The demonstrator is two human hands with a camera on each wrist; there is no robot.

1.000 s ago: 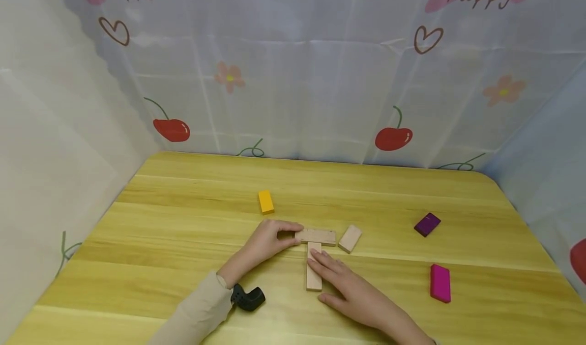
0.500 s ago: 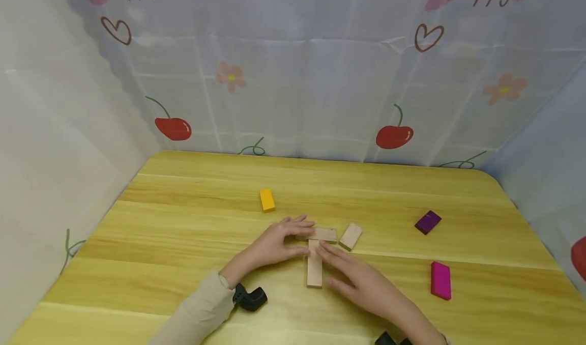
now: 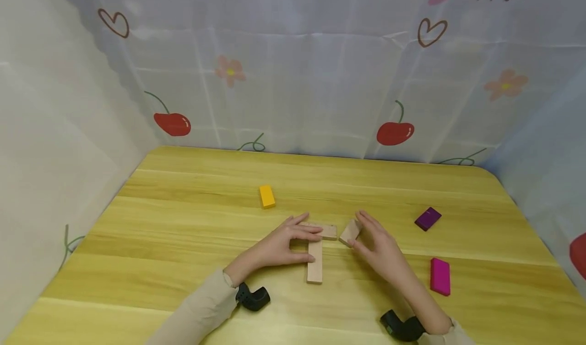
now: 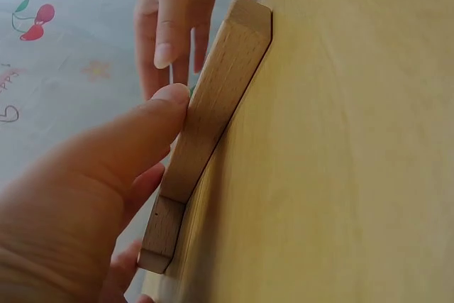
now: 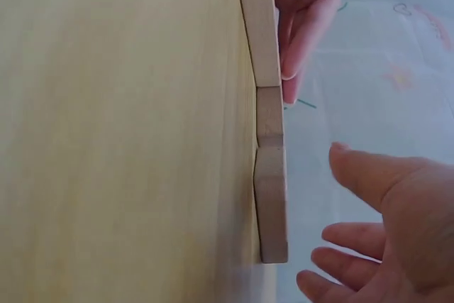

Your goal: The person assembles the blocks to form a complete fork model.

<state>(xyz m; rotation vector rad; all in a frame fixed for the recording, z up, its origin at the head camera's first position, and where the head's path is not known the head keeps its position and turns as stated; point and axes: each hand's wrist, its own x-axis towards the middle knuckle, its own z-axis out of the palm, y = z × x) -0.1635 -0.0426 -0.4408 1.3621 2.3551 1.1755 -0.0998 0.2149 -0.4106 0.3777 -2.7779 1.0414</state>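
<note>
Two plain long wooden blocks lie flat in a T: an upright block [image 3: 315, 274] whose far end meets a crosswise block [image 3: 329, 231]. My left hand [image 3: 288, 243] reaches over them, its thumb at the upright block's top face and its fingers over the crosswise block, partly hiding it. In the left wrist view the thumb tip touches the edge of the upright block [image 4: 213, 101]. A shorter wooden block [image 3: 350, 231] lies slanted just right of the crosswise block. Around it my right hand [image 3: 384, 248] spreads thumb and fingers, which stand off the block [image 5: 272, 207] in the right wrist view.
A yellow block [image 3: 267, 196] lies farther back on the wooden table [image 3: 192, 223]. To the right are a purple block [image 3: 428, 218] and a magenta block [image 3: 440, 276]. A patterned curtain [image 3: 297, 80] hangs behind the table. Black wrist-camera mounts [image 3: 254, 298] sit by both wrists.
My right hand has left the upright block and moved right and away to the short block. My left hand has let go of the crosswise block's left end and shifted right over the T.
</note>
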